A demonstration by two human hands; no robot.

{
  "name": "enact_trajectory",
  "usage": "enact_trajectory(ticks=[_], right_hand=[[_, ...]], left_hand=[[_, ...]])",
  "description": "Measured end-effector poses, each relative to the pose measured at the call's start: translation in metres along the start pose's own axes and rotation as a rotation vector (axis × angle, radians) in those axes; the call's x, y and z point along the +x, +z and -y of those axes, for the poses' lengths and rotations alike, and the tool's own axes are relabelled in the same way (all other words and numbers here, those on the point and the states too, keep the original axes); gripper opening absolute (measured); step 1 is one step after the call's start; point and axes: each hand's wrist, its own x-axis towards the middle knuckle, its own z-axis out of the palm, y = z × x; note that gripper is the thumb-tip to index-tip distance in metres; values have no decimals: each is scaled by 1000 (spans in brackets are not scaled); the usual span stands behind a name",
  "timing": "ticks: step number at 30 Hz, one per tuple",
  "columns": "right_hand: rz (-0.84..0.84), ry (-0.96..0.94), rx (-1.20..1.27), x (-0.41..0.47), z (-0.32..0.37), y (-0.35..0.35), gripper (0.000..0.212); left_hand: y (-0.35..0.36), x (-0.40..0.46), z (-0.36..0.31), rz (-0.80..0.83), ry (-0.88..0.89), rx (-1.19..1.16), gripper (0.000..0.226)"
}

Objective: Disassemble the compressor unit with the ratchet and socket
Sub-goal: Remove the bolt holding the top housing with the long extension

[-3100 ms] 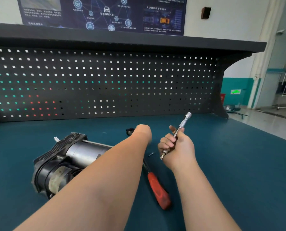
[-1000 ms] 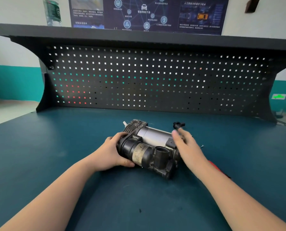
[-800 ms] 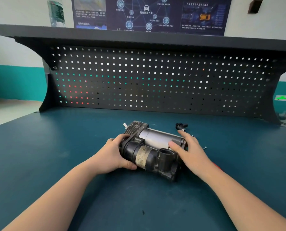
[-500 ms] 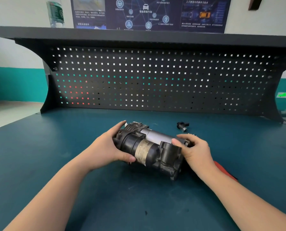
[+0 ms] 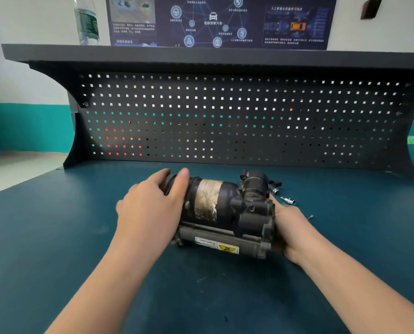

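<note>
On the dark teal counter, near the middle, lies the black and grey metal compressor unit on its side, its long axis running left to right. A worn pale label shows on the round black cylinder, and a small yellow warning sticker sits on the grey body at the near side. My left hand rests over the left end of the unit, fingers curved around the black cap there, so this grip holds the unit. My right hand is at the right end, behind the grey housing; its fingers are hidden, but the palm presses on the housing, and I cannot tell how this grip is closed. Just beyond the right end, a small silver socket piece lies on the counter, and a tiny screw lies near my right wrist. At the far side stands the black perforated metal panel. A clear plastic bottle stands on the shelf above it, at the left.
</note>
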Motion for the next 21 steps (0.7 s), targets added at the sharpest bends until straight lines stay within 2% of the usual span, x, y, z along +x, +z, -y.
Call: enact_trajectory(ticks=[1,3,5,7,9,13,16,19,21], right_hand=[[7,24,-1,1,-1,1,34],[7,67,-9,6,-2,3,38],[16,79,-35,8,0,4,37],[20,99,-41,10,0,3,39],[8,121,-44,11,-3,0,45],[23,146,-48,11,0,-1,48],[32,130,-126,8,12,-7,55],[-268,-106,-450,16,20,-28,39],[-427,-161,-765,21,21,-44,33]], left_hand=[[2,0,-2,-11,-33,58,65],[5,2,-4,-43,-48,174,69],[2,10,-2,-44,103,127,69],[-3,18,4,89,288,28,70],[-4,23,9,149,389,71,68],[11,26,7,-6,386,-12,48],[16,30,6,-49,347,-37,42],[21,30,2,-29,374,-14,41],[28,31,-5,17,386,31,37]])
